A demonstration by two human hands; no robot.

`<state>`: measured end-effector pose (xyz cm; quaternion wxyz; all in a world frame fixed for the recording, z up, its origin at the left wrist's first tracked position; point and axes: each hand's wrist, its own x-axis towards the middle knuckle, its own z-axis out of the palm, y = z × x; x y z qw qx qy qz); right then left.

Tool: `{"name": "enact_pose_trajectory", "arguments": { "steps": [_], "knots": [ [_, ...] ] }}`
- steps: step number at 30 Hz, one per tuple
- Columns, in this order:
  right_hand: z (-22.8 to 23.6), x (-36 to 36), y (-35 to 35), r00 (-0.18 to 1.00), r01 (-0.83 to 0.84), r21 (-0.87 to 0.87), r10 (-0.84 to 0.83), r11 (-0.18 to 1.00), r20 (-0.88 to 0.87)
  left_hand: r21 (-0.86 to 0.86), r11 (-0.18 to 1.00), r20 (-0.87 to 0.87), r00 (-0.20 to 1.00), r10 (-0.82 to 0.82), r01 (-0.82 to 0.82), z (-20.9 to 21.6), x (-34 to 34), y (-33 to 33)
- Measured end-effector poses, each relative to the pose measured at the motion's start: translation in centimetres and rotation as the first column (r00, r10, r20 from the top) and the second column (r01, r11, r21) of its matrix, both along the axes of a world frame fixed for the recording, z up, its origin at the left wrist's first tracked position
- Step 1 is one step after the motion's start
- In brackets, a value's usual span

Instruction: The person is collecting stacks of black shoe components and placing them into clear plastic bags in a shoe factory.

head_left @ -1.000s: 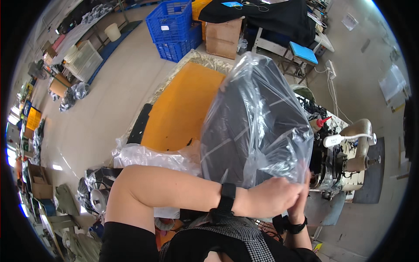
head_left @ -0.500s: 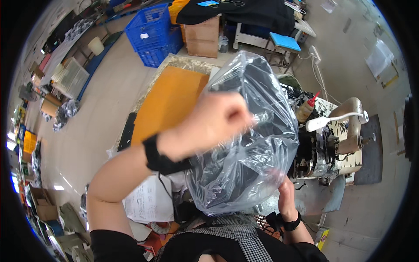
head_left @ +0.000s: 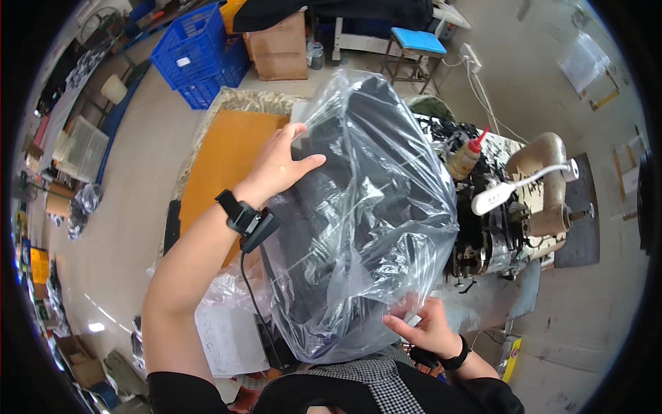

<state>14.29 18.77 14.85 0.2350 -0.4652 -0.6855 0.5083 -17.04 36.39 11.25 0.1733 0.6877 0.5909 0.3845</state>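
Observation:
A large clear plastic bag (head_left: 386,269) lies in front of me with dark, finely ribbed material inside. My left hand (head_left: 279,162) is at the bag's upper left edge, thumb and fingers spread apart against the plastic. At the lower right corner, my right hand (head_left: 434,328) has its thumb over the film and its fingers partly behind it, gripping the bag's edge. A mustard-yellow sheet (head_left: 224,162) lies on the table to the left of the bag, partly under my left forearm.
A beige sewing machine (head_left: 552,179) stands at the right, with a white lamp (head_left: 491,199) and a red-tipped oil bottle (head_left: 465,157) beside it. Written paper (head_left: 227,338) lies near left. Blue crates (head_left: 189,52) and a blue-topped stool (head_left: 418,41) are beyond the table.
My left hand has moved from above the bag's middle to its upper left edge, its curled fingers now spread. The right hand has shifted left along the bag's lower edge.

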Motion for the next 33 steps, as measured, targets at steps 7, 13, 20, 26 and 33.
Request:
{"name": "enact_pose_trajectory", "arguments": {
  "steps": [7,13,20,26,33],
  "knots": [
    [-0.6,-1.2,0.8,0.986,-0.162,-0.071,0.165,0.984,0.029,-0.204,0.977,0.16,0.987,-0.03,0.063,-0.5,-1.8,1.8],
    [1.6,-1.2,-0.1,0.991,-0.072,-0.379,0.023,0.923,-0.133,-0.256,0.953,0.364,0.929,-0.062,0.164,0.4,-3.3,-1.0],
    [3.6,1.2,-0.4,0.917,-0.085,-0.32,-0.051,0.944,-0.396,-0.193,0.921,0.726,0.681,-0.097,0.337,6.9,-4.0,-9.3],
    [4.9,3.5,-1.5,0.789,0.022,-0.278,-0.188,0.96,-0.585,-0.212,0.944,0.648,0.759,-0.056,0.251,10.9,-3.3,-16.3],
    [4.4,6.0,-2.9,0.638,0.149,-0.361,-0.369,0.92,-0.676,-0.405,0.846,0.644,0.765,-0.004,0.346,12.6,-4.1,-24.0]
  ]
}}
